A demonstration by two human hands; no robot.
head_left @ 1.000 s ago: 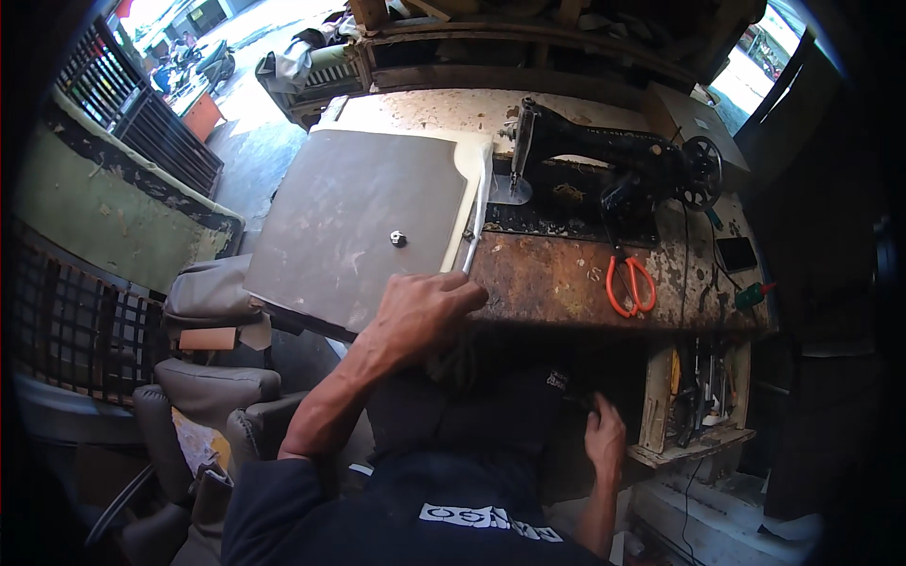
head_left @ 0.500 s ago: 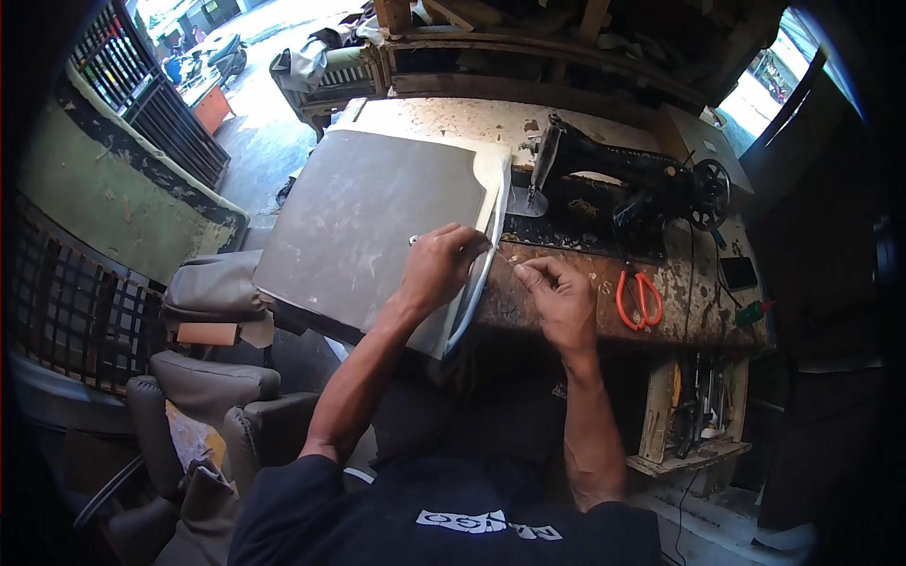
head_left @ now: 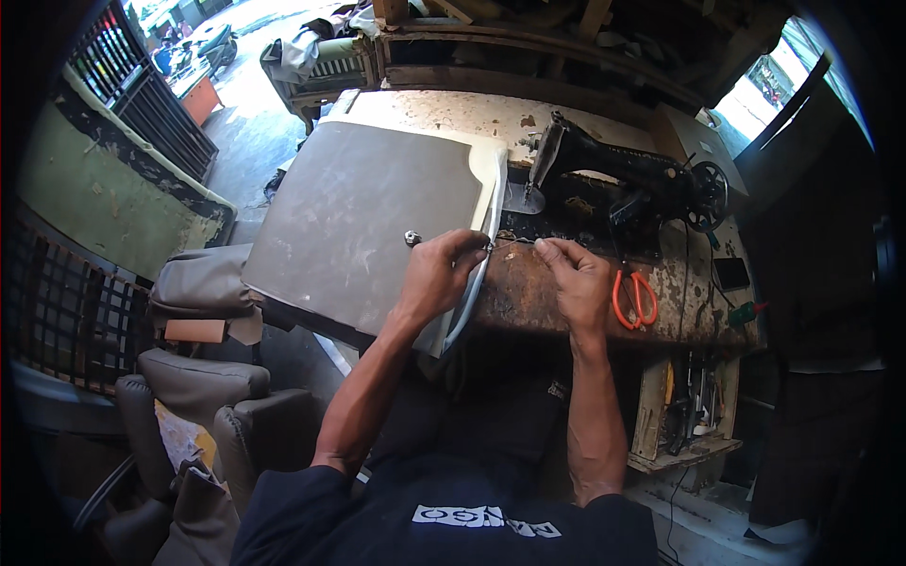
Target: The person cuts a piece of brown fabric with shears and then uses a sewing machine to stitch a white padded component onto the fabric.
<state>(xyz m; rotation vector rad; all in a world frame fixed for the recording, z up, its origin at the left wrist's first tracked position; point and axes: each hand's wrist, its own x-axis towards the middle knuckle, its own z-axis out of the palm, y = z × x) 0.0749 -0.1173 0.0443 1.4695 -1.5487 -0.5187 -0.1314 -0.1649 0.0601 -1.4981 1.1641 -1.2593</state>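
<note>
A large grey-brown vinyl panel [head_left: 359, 198] lies on the sewing table, with a cream layer showing beneath it and a pale, bluish-white strip [head_left: 479, 283] along its right edge. My left hand [head_left: 439, 274] rests over that edge, its thumb and finger pinched together at the strip. From there a thin pale thread [head_left: 514, 241] runs to the right. Its other end sits between the closed fingertips of my right hand [head_left: 578, 283], held over the worn brown tabletop. What lies inside the left pinch is too small to see fully, though the thread meets it.
A black sewing machine [head_left: 618, 168] stands behind my right hand. Orange-handled scissors [head_left: 634, 300] lie right of that hand, with a dark phone-like slab [head_left: 730, 274] and a green-capped item [head_left: 746, 313] beyond. An open tool drawer [head_left: 689, 406] sits below; upholstered cushions [head_left: 203, 373] are at left.
My right hand has moved up and slightly to the right, drawing the thread out straighter. My left hand stays near the strip. The whole view has shifted a little.
</note>
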